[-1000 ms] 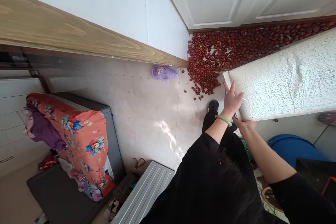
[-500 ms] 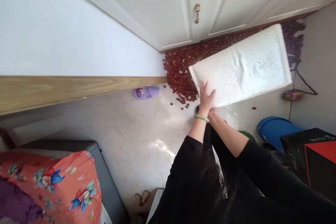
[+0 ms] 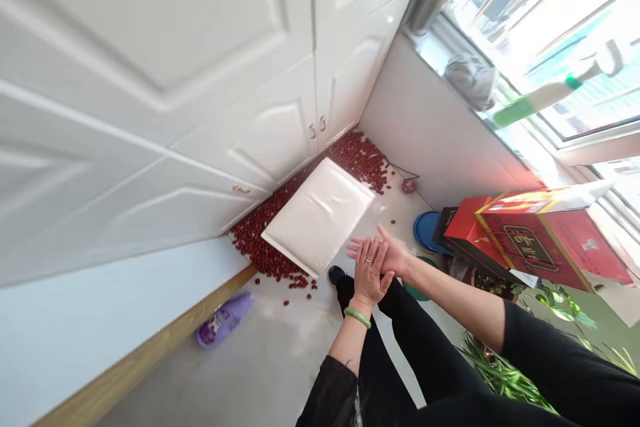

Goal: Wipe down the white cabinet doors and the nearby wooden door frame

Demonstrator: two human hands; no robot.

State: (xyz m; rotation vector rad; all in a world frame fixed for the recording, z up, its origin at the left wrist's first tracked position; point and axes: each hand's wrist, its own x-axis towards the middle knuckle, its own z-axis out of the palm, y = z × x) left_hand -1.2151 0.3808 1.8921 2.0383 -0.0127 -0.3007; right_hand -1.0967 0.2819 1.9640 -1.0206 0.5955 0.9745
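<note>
My left hand (image 3: 369, 275), with a green bangle at its wrist, lies across the palm of my right hand (image 3: 393, 255). The fingers of both hands are stretched out, and neither holds anything. Just beyond them rests a white, flat rectangular slab with a glossy wrinkled cover (image 3: 317, 217), apart from my fingers. Its underside is hidden. Around and partly beneath it, small dark red fruits that look like jujubes (image 3: 265, 257) are spread over the floor along the cabinet.
White cabinet doors (image 3: 273, 140) rise behind the red fruits. A purple bottle (image 3: 224, 321) lies by the wooden edge (image 3: 165, 340). On the right are a blue round container (image 3: 427, 230), red boxes (image 3: 530, 240), green plants (image 3: 507, 363) and a windowsill holding a green-and-white bottle (image 3: 533, 103).
My left hand has come off the white slab and now lies over my right hand. The view has swung right and up, bringing in the window and red boxes.
</note>
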